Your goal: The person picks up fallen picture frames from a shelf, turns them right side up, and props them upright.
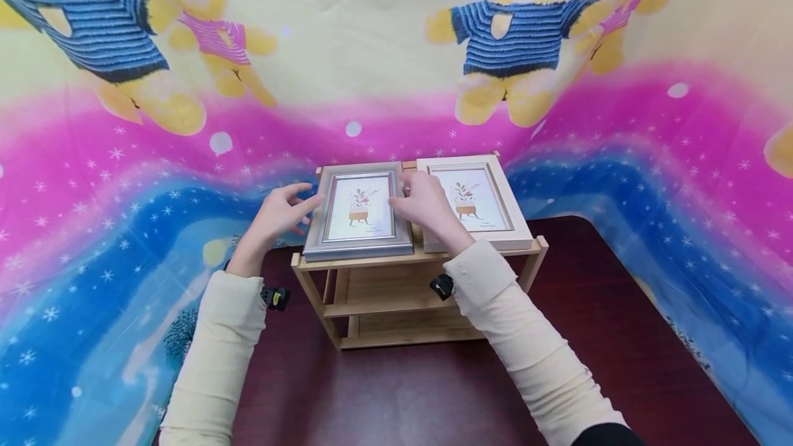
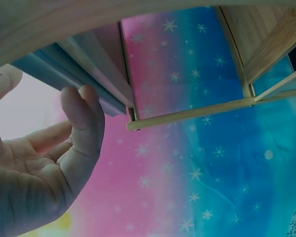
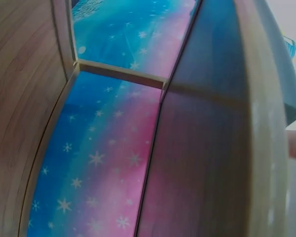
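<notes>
Atop the pale wooden rack (image 1: 390, 288), the ridged silver picture frame (image 1: 359, 251) lies left, a boxy cream picture frame (image 1: 513, 205) right. My left hand (image 1: 280, 212), loosely bent by the rack's left edge, grasps nothing; whether my right hand (image 1: 426, 202), over the rack's middle, grips the silver frame, I cannot tell.

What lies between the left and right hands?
The silver frame, lying on the rack, is between the left hand and right hand, as the head view shows.
</notes>
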A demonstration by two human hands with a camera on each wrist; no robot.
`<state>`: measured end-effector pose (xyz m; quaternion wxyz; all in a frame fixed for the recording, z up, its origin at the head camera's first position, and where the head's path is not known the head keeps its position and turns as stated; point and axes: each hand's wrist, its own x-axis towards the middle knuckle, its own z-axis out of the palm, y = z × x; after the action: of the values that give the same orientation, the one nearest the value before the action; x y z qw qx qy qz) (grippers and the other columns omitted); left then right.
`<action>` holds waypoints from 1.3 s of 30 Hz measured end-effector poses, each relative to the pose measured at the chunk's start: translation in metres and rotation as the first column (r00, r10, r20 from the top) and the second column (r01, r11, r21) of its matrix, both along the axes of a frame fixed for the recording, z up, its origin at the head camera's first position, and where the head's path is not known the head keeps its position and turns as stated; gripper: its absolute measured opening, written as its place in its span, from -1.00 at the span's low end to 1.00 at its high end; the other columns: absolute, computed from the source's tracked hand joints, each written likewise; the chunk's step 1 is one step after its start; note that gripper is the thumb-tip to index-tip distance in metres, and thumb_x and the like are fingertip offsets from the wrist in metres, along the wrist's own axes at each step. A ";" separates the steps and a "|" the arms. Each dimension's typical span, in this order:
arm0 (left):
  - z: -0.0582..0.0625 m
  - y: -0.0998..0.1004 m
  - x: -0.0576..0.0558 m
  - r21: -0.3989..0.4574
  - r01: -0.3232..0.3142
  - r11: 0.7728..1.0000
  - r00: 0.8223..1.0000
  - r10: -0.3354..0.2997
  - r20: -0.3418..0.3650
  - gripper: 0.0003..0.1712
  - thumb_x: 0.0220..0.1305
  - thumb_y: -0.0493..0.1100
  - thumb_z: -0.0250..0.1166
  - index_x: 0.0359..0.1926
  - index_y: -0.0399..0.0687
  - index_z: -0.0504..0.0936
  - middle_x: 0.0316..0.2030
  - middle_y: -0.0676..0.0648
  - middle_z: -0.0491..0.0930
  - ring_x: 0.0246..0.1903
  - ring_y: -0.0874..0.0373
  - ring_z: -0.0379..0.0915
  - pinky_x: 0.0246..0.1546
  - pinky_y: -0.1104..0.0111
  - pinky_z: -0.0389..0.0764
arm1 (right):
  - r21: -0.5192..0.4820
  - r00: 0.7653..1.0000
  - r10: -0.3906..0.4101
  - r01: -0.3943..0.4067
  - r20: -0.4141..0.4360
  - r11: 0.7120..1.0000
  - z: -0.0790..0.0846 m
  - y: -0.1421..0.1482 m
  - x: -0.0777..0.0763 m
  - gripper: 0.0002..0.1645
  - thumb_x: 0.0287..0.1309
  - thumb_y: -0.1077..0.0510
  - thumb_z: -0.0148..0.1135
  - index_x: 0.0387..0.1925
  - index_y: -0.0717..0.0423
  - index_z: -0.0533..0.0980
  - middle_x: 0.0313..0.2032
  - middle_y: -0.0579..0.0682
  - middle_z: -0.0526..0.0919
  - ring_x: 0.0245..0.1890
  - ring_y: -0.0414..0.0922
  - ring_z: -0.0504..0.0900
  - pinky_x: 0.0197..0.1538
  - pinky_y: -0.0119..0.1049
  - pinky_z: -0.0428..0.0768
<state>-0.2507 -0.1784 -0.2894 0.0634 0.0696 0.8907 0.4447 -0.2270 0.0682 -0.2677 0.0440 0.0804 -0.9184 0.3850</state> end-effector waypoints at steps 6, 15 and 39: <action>-0.003 0.003 -0.004 -0.018 0.015 1.000 1.000 -0.015 0.012 -0.22 0.24 0.13 0.11 0.37 -0.09 0.09 -0.25 -0.20 0.43 -0.45 0.05 0.43 -0.42 0.23 0.60 | 0.043 1.000 0.008 -0.009 0.030 0.999 -0.002 -0.005 -0.002 -0.73 -0.03 0.34 0.09 -0.21 0.34 0.49 -0.70 -0.06 0.21 -0.75 -0.23 0.21 -0.69 -0.46 0.28; -0.006 0.003 -0.008 0.009 0.042 0.999 0.998 -0.042 0.053 -0.24 0.23 -0.08 0.18 0.38 -0.04 0.06 -0.36 -0.18 0.43 -0.54 0.13 0.34 -0.45 0.26 0.58 | 0.027 0.997 0.009 -0.011 0.072 1.000 -0.003 -0.008 -0.001 -0.29 -0.12 0.47 0.04 0.20 0.26 0.32 0.12 0.19 0.42 -0.52 -0.08 0.45 -0.64 -0.41 0.41; -0.019 -0.012 0.001 0.223 0.153 0.963 0.977 -0.113 -0.182 -0.16 0.19 -0.20 0.23 0.39 -0.08 -0.01 -0.29 -0.23 0.49 -0.45 0.22 0.44 -0.52 0.42 0.45 | -0.098 0.990 0.026 -0.040 -0.142 0.994 -0.012 -0.004 0.003 -0.34 -0.12 0.48 0.00 0.14 0.23 0.40 0.11 0.12 0.46 0.12 -0.03 0.41 0.14 -0.26 0.37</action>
<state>-0.2501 -0.1903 -0.3079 0.0093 0.1739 0.8270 0.5345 -0.2244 0.0645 -0.2793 0.1061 0.1203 -0.8910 0.4247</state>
